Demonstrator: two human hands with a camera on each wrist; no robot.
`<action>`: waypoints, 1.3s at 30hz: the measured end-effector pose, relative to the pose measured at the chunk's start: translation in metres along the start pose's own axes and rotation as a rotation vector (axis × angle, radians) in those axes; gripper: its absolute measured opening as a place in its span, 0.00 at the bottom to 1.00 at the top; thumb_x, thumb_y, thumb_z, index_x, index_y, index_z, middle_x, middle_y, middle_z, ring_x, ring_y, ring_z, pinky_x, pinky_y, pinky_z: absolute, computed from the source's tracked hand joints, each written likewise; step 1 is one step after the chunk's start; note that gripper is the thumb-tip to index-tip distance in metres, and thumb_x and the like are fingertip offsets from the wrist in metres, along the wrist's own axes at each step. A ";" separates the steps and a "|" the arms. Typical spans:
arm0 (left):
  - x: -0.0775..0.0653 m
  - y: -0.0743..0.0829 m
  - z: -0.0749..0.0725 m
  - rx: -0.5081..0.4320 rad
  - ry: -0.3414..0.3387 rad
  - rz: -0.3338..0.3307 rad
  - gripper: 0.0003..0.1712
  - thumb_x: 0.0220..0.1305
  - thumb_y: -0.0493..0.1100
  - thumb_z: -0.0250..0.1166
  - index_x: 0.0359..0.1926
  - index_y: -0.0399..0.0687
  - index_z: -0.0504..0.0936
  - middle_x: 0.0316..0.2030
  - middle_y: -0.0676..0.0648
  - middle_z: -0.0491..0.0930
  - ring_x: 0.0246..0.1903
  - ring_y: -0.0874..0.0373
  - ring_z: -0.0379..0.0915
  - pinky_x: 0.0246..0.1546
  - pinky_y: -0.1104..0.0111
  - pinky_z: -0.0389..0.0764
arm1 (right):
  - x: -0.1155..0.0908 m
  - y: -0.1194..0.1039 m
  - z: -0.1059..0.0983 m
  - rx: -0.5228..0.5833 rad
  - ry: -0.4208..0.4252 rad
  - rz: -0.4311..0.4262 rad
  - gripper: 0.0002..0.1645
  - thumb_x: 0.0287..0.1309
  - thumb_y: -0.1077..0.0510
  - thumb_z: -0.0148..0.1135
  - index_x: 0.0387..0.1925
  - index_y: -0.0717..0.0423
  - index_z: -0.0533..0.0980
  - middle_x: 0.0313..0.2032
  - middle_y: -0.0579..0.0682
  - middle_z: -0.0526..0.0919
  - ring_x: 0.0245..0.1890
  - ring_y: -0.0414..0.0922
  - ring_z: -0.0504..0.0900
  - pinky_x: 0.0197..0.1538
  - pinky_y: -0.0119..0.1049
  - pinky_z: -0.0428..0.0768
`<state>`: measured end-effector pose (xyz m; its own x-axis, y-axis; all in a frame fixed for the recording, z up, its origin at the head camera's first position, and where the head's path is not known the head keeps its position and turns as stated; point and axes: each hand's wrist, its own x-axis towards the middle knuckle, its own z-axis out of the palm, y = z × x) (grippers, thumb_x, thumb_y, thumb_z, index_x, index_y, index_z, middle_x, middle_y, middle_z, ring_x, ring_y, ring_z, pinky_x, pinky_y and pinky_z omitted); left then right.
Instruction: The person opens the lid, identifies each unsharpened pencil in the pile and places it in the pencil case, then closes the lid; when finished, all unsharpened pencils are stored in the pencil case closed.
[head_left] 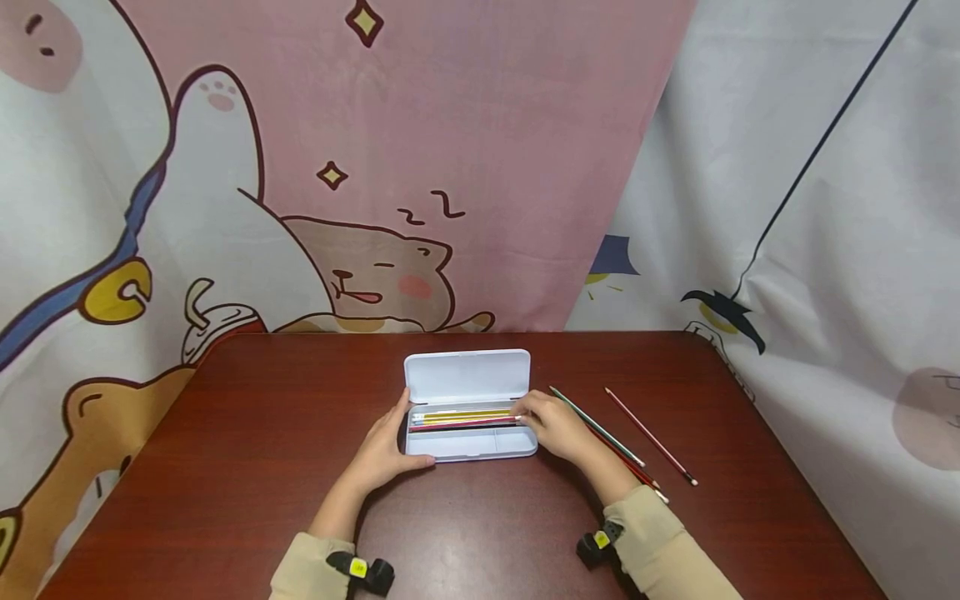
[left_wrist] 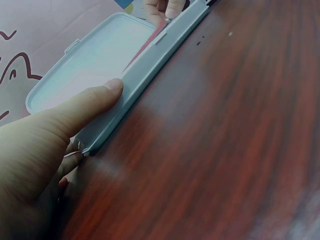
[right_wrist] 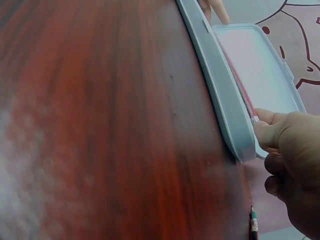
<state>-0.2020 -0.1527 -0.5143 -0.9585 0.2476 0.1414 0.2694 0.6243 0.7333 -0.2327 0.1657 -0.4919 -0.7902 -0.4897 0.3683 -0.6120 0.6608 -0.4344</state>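
Note:
A white pencil case [head_left: 471, 446] lies on the table with its lid [head_left: 467, 377] raised at the back. Several pencils [head_left: 450, 414], yellow, white and red among them, lie lengthwise in its rear part. My left hand [head_left: 381, 448] holds the case's left end, with the thumb on the front wall [left_wrist: 120, 107] and the other fingers along the left side. Over the right end, my right hand [head_left: 558, 425] pinches the pale tip of a red pencil [right_wrist: 237, 82] between thumb and forefinger. That pencil slants along the case, its other end towards my left hand.
To the right of the case lie a green pencil [head_left: 600, 427], a red pencil [head_left: 626, 458] partly under my right forearm, and a pink-red pencil with a black end [head_left: 651, 437]. The brown table [head_left: 247, 467] meets printed curtains [head_left: 510, 167] at the back and sides.

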 end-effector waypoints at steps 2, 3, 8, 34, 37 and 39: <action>0.000 0.000 0.000 -0.003 0.000 0.001 0.73 0.35 0.60 0.80 0.76 0.47 0.45 0.68 0.38 0.61 0.67 0.39 0.52 0.63 0.45 0.55 | 0.000 0.000 0.001 -0.007 -0.005 -0.004 0.08 0.54 0.67 0.66 0.34 0.52 0.81 0.34 0.43 0.80 0.35 0.40 0.79 0.40 0.38 0.77; 0.000 0.000 0.000 -0.004 0.000 0.000 0.73 0.35 0.60 0.80 0.76 0.47 0.45 0.68 0.38 0.61 0.67 0.39 0.52 0.63 0.45 0.55 | 0.000 0.000 0.001 -0.011 -0.005 -0.009 0.08 0.54 0.67 0.67 0.34 0.52 0.81 0.34 0.43 0.80 0.36 0.40 0.79 0.40 0.38 0.77; 0.000 0.000 0.000 -0.011 -0.002 -0.001 0.73 0.36 0.60 0.80 0.76 0.47 0.45 0.68 0.38 0.61 0.67 0.39 0.52 0.63 0.45 0.55 | 0.000 0.001 0.001 -0.008 -0.012 -0.013 0.08 0.54 0.67 0.66 0.34 0.53 0.81 0.34 0.44 0.80 0.36 0.41 0.79 0.41 0.39 0.77; 0.000 -0.001 0.001 0.002 0.003 0.002 0.73 0.36 0.59 0.80 0.76 0.47 0.45 0.67 0.39 0.62 0.67 0.40 0.53 0.63 0.45 0.56 | 0.025 -0.022 -0.046 0.057 0.105 -0.031 0.13 0.57 0.58 0.67 0.45 0.57 0.81 0.46 0.49 0.78 0.40 0.50 0.77 0.40 0.40 0.76; 0.000 -0.001 0.001 0.003 0.001 0.001 0.73 0.36 0.60 0.80 0.76 0.47 0.45 0.67 0.39 0.63 0.67 0.40 0.53 0.63 0.45 0.56 | 0.032 -0.025 -0.052 0.037 0.123 -0.045 0.16 0.58 0.57 0.67 0.48 0.57 0.80 0.49 0.50 0.77 0.47 0.49 0.75 0.48 0.45 0.75; 0.000 -0.001 0.001 0.001 0.004 0.001 0.73 0.36 0.60 0.80 0.76 0.47 0.45 0.67 0.40 0.64 0.67 0.40 0.53 0.63 0.45 0.56 | 0.036 -0.026 -0.055 0.021 0.124 -0.047 0.18 0.59 0.56 0.66 0.50 0.56 0.80 0.51 0.50 0.77 0.52 0.49 0.73 0.53 0.49 0.72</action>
<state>-0.2025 -0.1525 -0.5158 -0.9587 0.2452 0.1443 0.2700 0.6245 0.7328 -0.2437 0.1622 -0.4219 -0.7517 -0.4446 0.4871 -0.6497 0.6261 -0.4312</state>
